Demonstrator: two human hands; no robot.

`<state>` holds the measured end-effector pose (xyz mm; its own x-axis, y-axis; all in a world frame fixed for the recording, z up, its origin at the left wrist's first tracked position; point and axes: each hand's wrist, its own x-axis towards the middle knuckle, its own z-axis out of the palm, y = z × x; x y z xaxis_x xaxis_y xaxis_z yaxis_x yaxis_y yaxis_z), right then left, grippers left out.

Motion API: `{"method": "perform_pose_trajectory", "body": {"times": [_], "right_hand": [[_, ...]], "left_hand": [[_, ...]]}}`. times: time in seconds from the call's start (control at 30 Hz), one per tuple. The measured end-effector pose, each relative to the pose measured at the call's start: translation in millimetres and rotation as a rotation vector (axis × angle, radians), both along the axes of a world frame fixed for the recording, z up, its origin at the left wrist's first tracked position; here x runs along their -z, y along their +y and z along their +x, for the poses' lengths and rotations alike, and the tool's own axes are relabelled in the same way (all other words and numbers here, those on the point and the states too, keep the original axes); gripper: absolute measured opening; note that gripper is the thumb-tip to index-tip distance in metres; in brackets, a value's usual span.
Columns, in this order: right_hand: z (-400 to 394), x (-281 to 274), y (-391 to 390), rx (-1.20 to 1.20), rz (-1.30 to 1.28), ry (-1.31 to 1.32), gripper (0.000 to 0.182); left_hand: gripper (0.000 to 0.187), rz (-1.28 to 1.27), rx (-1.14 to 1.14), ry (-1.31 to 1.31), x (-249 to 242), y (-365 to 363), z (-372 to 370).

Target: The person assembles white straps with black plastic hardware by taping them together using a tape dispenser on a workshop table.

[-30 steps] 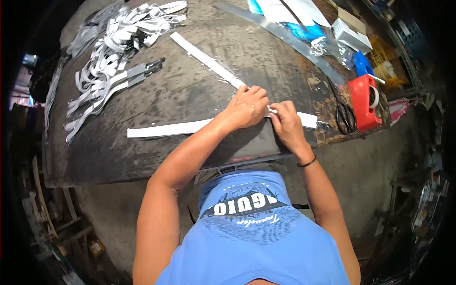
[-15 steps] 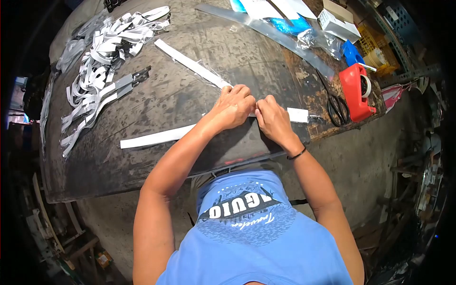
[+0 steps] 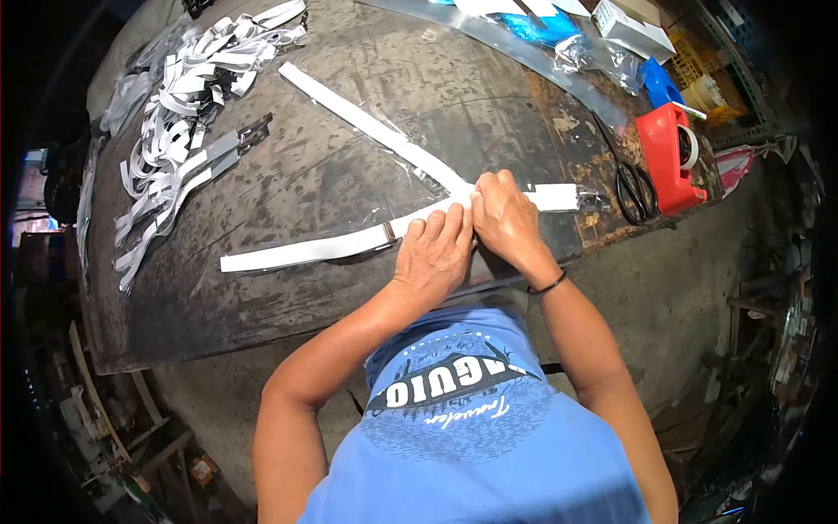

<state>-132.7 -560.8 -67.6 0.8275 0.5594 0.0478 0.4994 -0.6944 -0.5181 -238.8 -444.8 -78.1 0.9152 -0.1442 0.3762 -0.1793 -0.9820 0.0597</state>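
A: What can be read on the shirt (image 3: 471, 428)?
B: "AGUIO" in bold white capitals and, in script below it, what looks like "Traveler"; the finer lettering is too small.
A: And on the counter (image 3: 471, 105)?
B: The white box (image 3: 624, 33) shows nothing legible, nor does the red tape dispenser (image 3: 672, 162), beside the scissors (image 3: 635, 192).
A: Where are the straps?
B: The lower strap (image 3: 305, 250), with a dark slider (image 3: 389, 232), runs across the counter near its front edge; the upper strap (image 3: 375, 129) slants down to meet it at the hands.
A: The grip?
B: The left hand (image 3: 432, 253) lies on the lower strap, fingers extended, clasping nothing. The right hand (image 3: 504, 214) curls over the meeting place; whether it pinches anything cannot be told.
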Motion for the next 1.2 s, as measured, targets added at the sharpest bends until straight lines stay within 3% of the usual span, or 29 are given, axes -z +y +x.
{"method": "perform_pose_trajectory", "body": {"times": [0.07,0.4,0.47,0.57,0.67,0.77,1.0,1.2], "right_hand": [[-3.0,1.3,0.2,0.034,0.031,-0.029,0.016],[3.9,-4.7,2.2,0.093,-0.009,0.020,0.022],[6.3,-3.1,2.3,0.085,-0.015,0.051,0.024],[8.4,-0.4,0.9,0.085,-0.024,0.072,0.028],[14.2,0.2,-4.1,0.054,-0.047,0.068,0.023],[20.0,-0.5,-20.8,-0.105,0.126,-0.015,0.009],[20.8,-0.8,-33.9,-0.129,0.239,-0.034,0.006],[19.3,-0.3,-21.5,-0.149,0.050,-0.102,0.009]], "left_hand": [[0.044,-0.094,0.010,-0.008,-2.9,2.3,5.4],[0.050,-0.080,-0.015,-0.034,1.2,4.5,19.9],[0.055,-0.089,-0.040,0.134,-6.5,4.3,19.1],[0.056,-0.020,-0.071,0.175,-5.0,2.8,19.9],[0.058,0.002,-0.098,0.172,-5.1,-2.1,22.7],[0.061,0.005,-0.104,0.117,0.0,-4.9,24.2],[0.062,-0.010,-0.095,0.145,0.3,-2.2,22.7],[0.062,-0.032,-0.095,0.144,-2.5,-2.9,23.5]]}}
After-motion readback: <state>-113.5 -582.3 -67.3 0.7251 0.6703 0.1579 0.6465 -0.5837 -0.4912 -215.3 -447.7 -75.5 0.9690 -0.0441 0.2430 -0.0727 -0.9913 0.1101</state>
